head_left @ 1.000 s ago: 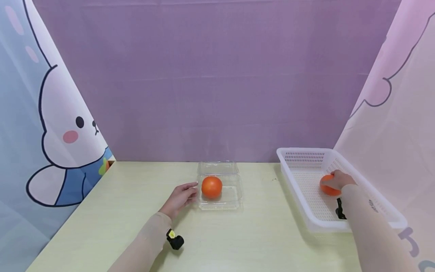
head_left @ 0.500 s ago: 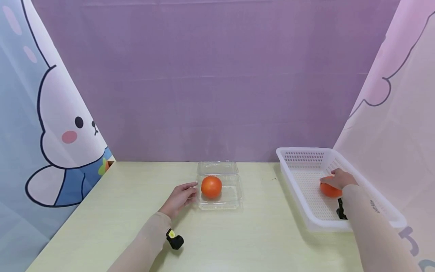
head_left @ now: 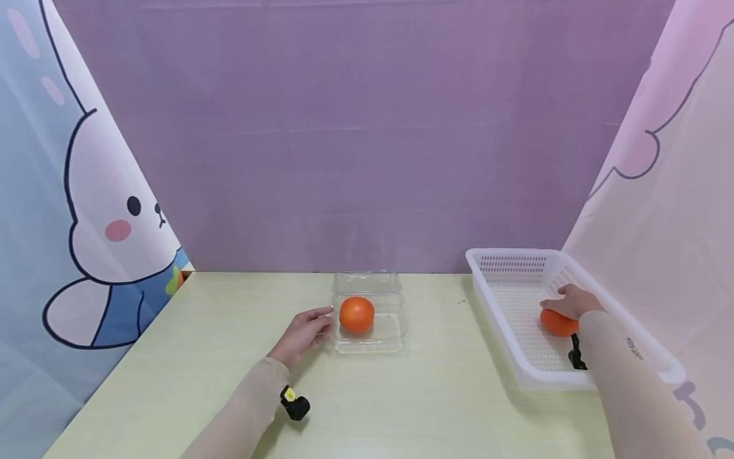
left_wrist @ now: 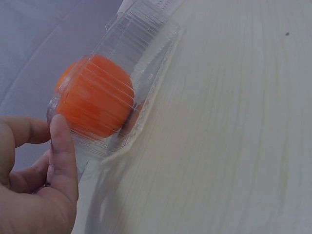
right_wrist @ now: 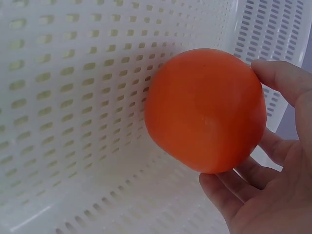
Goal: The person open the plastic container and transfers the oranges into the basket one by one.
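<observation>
One smooth, round orange (head_left: 357, 315) sits in the left part of a clear plastic clamshell box (head_left: 385, 344), whose lid is folded back. My left hand (head_left: 302, 335) is at the box's left side, pinching its rim between thumb and fingers, as the left wrist view shows. Inside a white perforated basket (head_left: 516, 344) on the right lies a second orange (right_wrist: 207, 112). From above and the right, my right hand (head_left: 576, 302) holds this one, thumb and fingertips spread round its side. In the head view that hand covers part of the fruit.
The pale wooden table (head_left: 436, 401) meets a purple cloth backdrop (head_left: 373, 140) at its far edge. Printed curtains hang on both sides, the left one showing a rabbit (head_left: 115, 197). The basket's raised walls surround my right hand.
My right hand has settled slightly farther right over the orange in the basket, hiding more of its top. The left hand and the box have stayed in place.
</observation>
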Motion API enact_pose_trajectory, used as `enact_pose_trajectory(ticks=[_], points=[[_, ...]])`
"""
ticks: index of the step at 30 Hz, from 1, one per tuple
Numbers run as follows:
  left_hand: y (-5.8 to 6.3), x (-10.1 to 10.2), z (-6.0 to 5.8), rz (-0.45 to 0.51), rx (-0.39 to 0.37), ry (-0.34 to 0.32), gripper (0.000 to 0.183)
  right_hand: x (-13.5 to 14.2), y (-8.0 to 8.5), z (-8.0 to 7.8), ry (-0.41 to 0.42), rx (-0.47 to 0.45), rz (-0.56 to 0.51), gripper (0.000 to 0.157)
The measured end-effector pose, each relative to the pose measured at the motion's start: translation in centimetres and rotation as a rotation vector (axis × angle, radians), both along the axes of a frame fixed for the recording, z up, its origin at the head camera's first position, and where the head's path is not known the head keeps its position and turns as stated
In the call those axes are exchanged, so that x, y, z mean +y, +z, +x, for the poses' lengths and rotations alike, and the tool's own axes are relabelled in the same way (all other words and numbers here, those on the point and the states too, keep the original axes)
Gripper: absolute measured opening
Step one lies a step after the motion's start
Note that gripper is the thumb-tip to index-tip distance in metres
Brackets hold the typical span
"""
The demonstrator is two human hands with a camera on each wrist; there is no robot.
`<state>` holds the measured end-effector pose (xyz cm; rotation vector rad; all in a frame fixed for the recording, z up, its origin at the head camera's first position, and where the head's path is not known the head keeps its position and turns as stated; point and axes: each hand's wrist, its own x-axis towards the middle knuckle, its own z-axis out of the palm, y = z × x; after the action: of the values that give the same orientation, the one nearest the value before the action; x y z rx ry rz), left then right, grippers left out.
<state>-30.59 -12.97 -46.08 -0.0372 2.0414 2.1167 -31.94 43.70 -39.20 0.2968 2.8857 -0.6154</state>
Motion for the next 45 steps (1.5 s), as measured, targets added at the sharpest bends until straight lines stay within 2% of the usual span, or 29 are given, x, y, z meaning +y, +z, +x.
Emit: enact_pose_trajectory(ticks=[7, 14, 22, 29, 37, 45], points=[[-0.1, -0.1, -0.1, 0.006, -0.002, -0.005, 0.038, -0.2, 0.2, 0.0, -0.005, 0.009, -0.022, 0.090], [-0.1, -0.2, -0.1, 0.020, -0.002, -0.018, 0.041, -0.4, 0.6, -0.2, 0.044, 0.043, 0.001, 0.088], [0.0, 0.0, 0.0, 0.001, 0.004, 0.013, 0.037, -0.3, 0.7, -0.7, 0.075, 0.086, 0.036, 0.081], [-0.1, 0.1, -0.1, 0.007, 0.001, 0.028, 0.036, -0.9, 1.3, -0.7, 0.051, 0.094, 0.014, 0.078], [-0.1, 0.1, -0.2, -0.002, -0.005, 0.025, 0.036, -1.6, 2.0, -0.7, 0.070, 0.156, 0.019, 0.066], [-0.1, 0.1, -0.1, -0.004, -0.006, 0.024, 0.037, -2.5, 3.0, -0.4, 0.124, 0.222, 0.020, 0.064]])
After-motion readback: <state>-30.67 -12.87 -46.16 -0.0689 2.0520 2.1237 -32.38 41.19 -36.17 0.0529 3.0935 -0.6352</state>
